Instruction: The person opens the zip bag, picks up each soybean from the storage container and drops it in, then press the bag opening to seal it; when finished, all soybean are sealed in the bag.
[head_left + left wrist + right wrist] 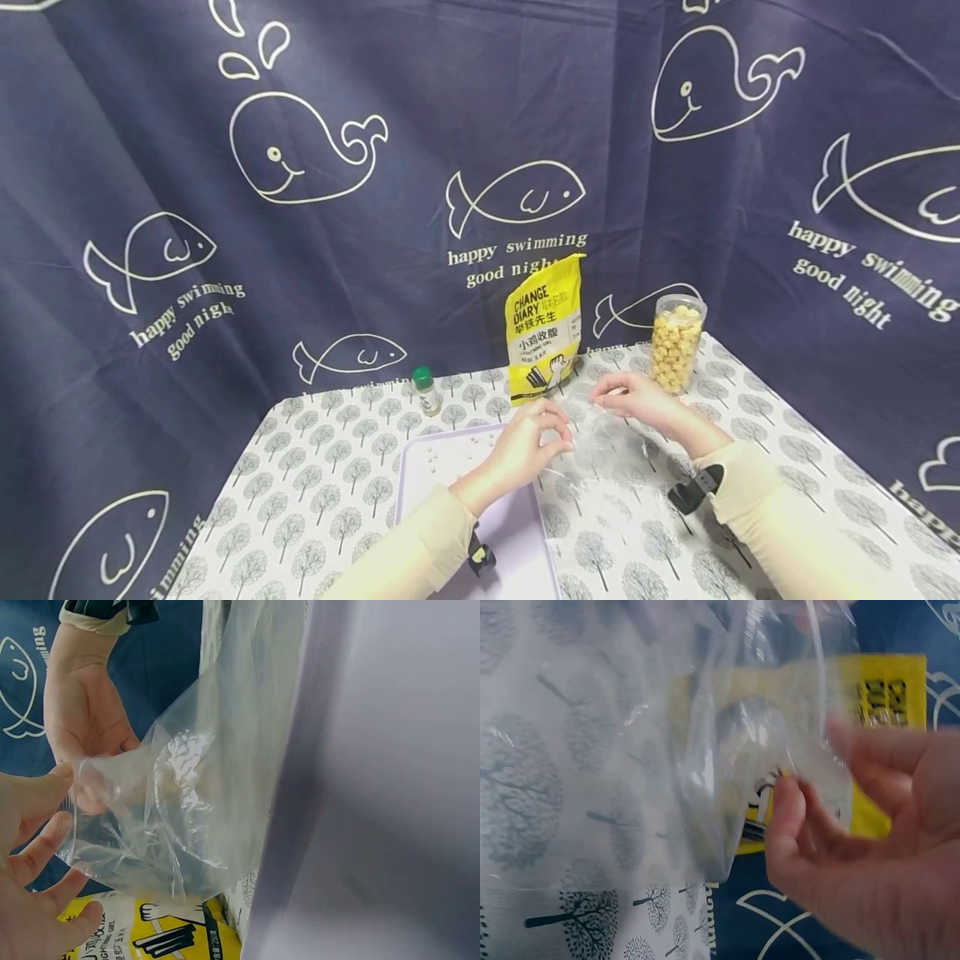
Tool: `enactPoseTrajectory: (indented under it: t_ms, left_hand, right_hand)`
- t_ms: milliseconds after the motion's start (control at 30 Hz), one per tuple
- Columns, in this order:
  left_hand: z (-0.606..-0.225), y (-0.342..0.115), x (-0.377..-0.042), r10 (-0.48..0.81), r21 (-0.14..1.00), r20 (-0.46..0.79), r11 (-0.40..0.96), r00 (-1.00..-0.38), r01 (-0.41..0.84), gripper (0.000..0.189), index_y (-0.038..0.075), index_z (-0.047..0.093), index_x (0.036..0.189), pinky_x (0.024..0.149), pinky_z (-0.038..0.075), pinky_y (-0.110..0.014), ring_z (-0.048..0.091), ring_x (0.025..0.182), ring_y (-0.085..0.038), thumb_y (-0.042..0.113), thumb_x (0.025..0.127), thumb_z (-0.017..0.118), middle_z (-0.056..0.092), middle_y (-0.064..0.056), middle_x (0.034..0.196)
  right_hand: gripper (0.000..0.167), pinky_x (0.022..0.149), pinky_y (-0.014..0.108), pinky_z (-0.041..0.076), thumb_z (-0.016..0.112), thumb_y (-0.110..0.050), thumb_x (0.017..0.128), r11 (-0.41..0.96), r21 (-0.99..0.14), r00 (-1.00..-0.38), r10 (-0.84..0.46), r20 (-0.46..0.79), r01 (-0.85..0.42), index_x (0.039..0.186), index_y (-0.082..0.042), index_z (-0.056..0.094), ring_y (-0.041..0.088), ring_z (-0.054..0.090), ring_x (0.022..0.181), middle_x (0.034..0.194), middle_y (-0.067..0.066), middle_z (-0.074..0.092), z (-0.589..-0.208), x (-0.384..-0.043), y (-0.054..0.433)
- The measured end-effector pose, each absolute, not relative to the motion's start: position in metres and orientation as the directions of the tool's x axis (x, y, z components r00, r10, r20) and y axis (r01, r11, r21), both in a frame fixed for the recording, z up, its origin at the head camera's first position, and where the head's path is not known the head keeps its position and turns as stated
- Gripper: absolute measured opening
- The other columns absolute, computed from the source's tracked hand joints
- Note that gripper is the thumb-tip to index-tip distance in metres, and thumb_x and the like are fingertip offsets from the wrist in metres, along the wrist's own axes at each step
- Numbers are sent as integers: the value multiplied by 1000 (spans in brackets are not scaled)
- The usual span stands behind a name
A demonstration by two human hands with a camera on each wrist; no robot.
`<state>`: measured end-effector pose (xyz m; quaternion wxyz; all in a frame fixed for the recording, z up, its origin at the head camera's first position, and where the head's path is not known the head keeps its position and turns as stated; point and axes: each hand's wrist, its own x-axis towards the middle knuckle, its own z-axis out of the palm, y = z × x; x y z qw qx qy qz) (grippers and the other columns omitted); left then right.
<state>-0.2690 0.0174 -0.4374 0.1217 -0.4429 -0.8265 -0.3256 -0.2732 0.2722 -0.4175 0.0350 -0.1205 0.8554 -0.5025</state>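
A clear plastic zip bag [180, 817] hangs between my two hands, its mouth at the top and its body reaching down towards the table. My left hand [521, 446] pinches one side of the mouth between thumb and fingers. On the opposite side, my right hand [645, 408] pinches the bag's edge, with thumb and fingertips together in the right wrist view. The bag is hard to make out in the head view, where it shows as faint glints. Nothing can be seen inside it. Behind the hands stands a yellow printed pouch [546, 329].
A lilac tray [517, 550] with several small pale pellets lies under my left forearm. Behind it stands a small green-capped bottle [426, 392]. A clear tub [677, 343] of pale yellow balls is at the back right. A dark blue curtain [420, 275] hangs behind the table.
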Motion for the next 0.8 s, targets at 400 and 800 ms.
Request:
enactPoseTrajectory:
  t_ms: [400,800]
  left_hand:
    - [-439,17,-267,626,473,484,399,-611,785,10,17,72,84,102,44,-32,59,112,-16,17,87,81,66,5,113]
    - [-428,-13,-286,558,726,411,278,-721,629,32,16,71,119,107,44,-43,56,127,-17,12,89,79,65,-1,132]
  right_hand:
    - [33,81,41,55,77,1,79,646,-694,-945,-279,171,-316,112,1,74,31,65,99,113,17,71,-424,-269,265]
    - [54,48,23,40,68,10,73,529,-800,-935,-336,110,-284,126,9,65,12,51,63,112,16,62,-416,-265,271]
